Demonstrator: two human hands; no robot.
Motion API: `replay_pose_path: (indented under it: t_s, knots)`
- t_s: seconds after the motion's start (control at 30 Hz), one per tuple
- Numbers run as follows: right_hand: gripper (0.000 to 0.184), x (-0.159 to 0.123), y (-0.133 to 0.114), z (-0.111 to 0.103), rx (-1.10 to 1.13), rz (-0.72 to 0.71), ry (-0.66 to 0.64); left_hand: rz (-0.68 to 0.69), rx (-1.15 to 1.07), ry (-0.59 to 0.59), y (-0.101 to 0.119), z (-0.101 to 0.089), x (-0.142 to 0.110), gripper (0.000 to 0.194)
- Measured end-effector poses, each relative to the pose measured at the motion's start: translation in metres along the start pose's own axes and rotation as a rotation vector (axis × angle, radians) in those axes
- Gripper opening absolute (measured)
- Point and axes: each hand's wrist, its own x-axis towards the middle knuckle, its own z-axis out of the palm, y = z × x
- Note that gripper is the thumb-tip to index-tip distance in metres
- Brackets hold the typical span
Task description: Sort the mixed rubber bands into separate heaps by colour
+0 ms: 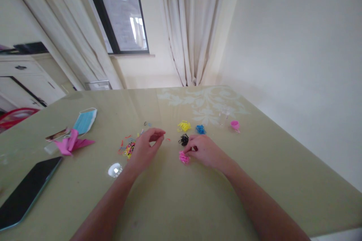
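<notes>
My right hand (205,150) is closed in a pinch at the upper edge of a small pile of pink rubber bands (184,158), its fingertips touching a pink band. Just beyond that hand sit piles of black rubber bands (184,139), blue rubber bands (200,129) and yellow rubber bands (185,125). My left hand (147,147) hovers beside a mixed, many-coloured heap of rubber bands (130,148), partly covering it. Its thumb and forefinger come together; anything between them is too small to make out. A single red band (168,139) lies right of its fingertips.
On the left are a dark tablet-like device (29,190), a pink folded paper shape (72,143), a blue face mask (85,121) and a clear, shiny dome-shaped object (114,170). A pink cup-like piece (235,125) and a transparent container (224,113) stand at right. A wall borders the table's right side.
</notes>
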Motion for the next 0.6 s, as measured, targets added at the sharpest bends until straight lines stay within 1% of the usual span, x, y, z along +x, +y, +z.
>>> replay_pose_path:
  t_s: [0.07,0.17,0.3,0.4,0.5,0.6]
  knots:
    - [0.016,0.0,0.0,-0.001,0.02,-0.004,0.0,0.013,0.006,0.0,0.003,0.0,0.0,0.019]
    - [0.014,0.001,0.0,-0.004,0.053,0.006,0.042,0.055,0.188,-0.006,-0.001,0.0,-0.001,0.02]
    - [0.013,0.001,-0.001,-0.006,0.065,0.032,0.082,0.116,0.482,-0.13,-0.007,0.01,-0.004,0.027]
    - [0.011,0.0,-0.002,-0.007,0.079,0.041,0.092,0.124,0.659,-0.201,-0.006,0.021,-0.005,0.025]
    - [0.012,0.0,-0.002,-0.006,0.085,0.03,0.112,0.128,0.757,-0.209,-0.004,0.029,-0.003,0.024]
    - [0.013,0.0,-0.002,-0.005,0.077,0.025,0.133,0.143,0.819,-0.192,-0.005,0.031,-0.001,0.022]
